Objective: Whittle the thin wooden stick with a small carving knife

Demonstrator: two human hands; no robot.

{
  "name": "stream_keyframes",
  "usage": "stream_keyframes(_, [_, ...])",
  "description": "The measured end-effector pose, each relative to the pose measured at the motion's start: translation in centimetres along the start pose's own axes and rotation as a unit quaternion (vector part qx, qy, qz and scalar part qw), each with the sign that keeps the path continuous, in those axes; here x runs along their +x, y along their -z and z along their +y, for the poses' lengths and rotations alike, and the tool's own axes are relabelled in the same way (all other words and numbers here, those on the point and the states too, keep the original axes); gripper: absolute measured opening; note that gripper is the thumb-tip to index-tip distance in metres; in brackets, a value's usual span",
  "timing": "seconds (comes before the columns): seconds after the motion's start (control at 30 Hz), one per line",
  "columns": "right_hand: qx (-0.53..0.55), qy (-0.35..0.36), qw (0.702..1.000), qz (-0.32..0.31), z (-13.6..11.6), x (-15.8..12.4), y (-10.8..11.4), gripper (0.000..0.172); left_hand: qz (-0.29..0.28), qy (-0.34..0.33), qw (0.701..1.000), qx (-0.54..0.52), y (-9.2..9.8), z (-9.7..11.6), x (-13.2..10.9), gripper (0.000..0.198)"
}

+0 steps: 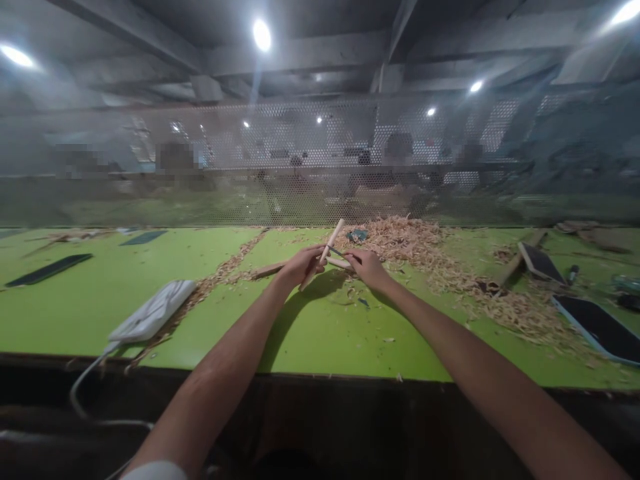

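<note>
My left hand [303, 265] is closed round a pale wooden stick [335, 235], which slants up and to the right over the green table. In my right hand [367, 268] is a thin dark tool [338, 251], its far end touching or very near the stick by my left fingers. A second pale wooden piece [339, 263] shows between the two hands, just below the tool; what holds it is unclear. Behind my left hand a brown wooden piece [270, 269] lies on the green table [320, 347].
Wood shavings [405, 240] are heaped behind my right hand and spread right. A white power strip [153, 311] with a cable lies left. At right are a phone [600, 328] and a dark-faced block [541, 262]. A perforated screen [300, 193] stands behind the table.
</note>
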State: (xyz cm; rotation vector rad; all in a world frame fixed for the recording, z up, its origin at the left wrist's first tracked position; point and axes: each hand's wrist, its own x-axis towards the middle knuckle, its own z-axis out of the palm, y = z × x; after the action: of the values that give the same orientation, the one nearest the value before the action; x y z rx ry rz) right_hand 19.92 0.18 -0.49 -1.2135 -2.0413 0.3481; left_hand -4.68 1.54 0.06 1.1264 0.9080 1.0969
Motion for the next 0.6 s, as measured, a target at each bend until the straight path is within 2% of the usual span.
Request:
stream_keyframes(0.2, [-0.031,0.036,0.999,-0.003,1.4,0.9,-0.9,0.029,-0.059,-0.014,0.998,0.010,0.4,-0.5,0.5,0.007])
stream_keyframes(0.4, [-0.109,0.086,0.990,-0.018,1.7,1.4,-1.5,0.035,-0.095,-0.029,0.995,0.029,1.3,-1.0,1.3,0.011])
stream_keyframes(0.6, [-0.130,0.094,0.986,-0.042,1.6,1.1,-2.3,0.033,-0.083,-0.019,0.995,0.050,1.1,-1.6,1.3,0.018])
